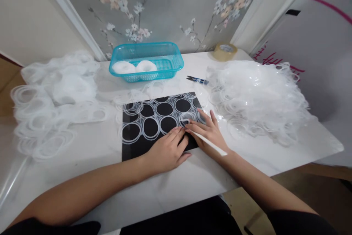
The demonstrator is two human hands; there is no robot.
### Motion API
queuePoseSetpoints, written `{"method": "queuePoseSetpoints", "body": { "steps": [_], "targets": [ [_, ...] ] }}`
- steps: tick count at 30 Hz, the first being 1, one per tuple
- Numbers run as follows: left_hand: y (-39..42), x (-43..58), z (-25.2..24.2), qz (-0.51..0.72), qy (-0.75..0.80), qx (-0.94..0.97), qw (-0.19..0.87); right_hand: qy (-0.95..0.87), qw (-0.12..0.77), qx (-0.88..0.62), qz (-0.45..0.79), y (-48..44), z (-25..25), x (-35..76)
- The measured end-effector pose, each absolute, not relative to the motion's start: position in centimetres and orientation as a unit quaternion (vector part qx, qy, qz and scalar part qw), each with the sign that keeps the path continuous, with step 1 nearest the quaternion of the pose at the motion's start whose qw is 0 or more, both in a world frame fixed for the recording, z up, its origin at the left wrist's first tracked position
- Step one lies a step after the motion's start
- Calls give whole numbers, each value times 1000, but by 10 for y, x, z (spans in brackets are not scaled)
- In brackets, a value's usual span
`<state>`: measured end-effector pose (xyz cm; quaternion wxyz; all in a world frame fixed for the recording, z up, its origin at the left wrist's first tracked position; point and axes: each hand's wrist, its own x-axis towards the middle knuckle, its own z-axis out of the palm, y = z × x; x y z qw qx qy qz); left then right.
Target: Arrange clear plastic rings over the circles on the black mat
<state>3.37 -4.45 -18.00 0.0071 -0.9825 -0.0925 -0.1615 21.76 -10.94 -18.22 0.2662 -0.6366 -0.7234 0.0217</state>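
Note:
A black sheet (pixel 136 150) lies on the table, with a translucent white web of joined rings (pixel 150 128) spread over it. My left hand (pixel 168 150) rests at the sheet's near side, its fingers bent and tips pressed together. Close against it, my right hand (pixel 210 132) has its fingertips at a ring near the sheet's right edge, outer fingers apart. A narrow white strip (pixel 210 142) runs from the meeting fingertips over the back of my right hand to the wrist. The fingertips partly hide what they pinch.
A blue plastic basket (pixel 174 72) with two white rolls (pixel 146 66) stands at the back. Small snips (pixel 197 80) and a tape roll (pixel 224 51) lie right of it. Piles of translucent rings cover the left (pixel 55 103) and right (pixel 261 99) of the table.

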Motion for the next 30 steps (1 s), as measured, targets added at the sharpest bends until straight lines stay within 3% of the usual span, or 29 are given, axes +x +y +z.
{"method": "queuePoseSetpoints", "body": {
  "steps": [7, 16, 22, 26, 30],
  "targets": [
    [-41, 32, -180, -157, -96, -982, -39, -759, 210, -613, -58, -98, -175, 226],
    [-40, 28, -178, -157, -107, -980, -61, -603, 374, -681, -178, -66, -116, 320],
    [-39, 37, -173, -169, -70, -983, -35, -589, 418, -688, 62, -95, -152, 292],
    [-41, 61, -170, -153, -28, -988, -21, -541, 462, -683, 166, -111, -188, 264],
    [-40, 83, -174, -155, -21, -988, -18, -492, 478, -691, 226, -113, -190, 261]
  ]
}}
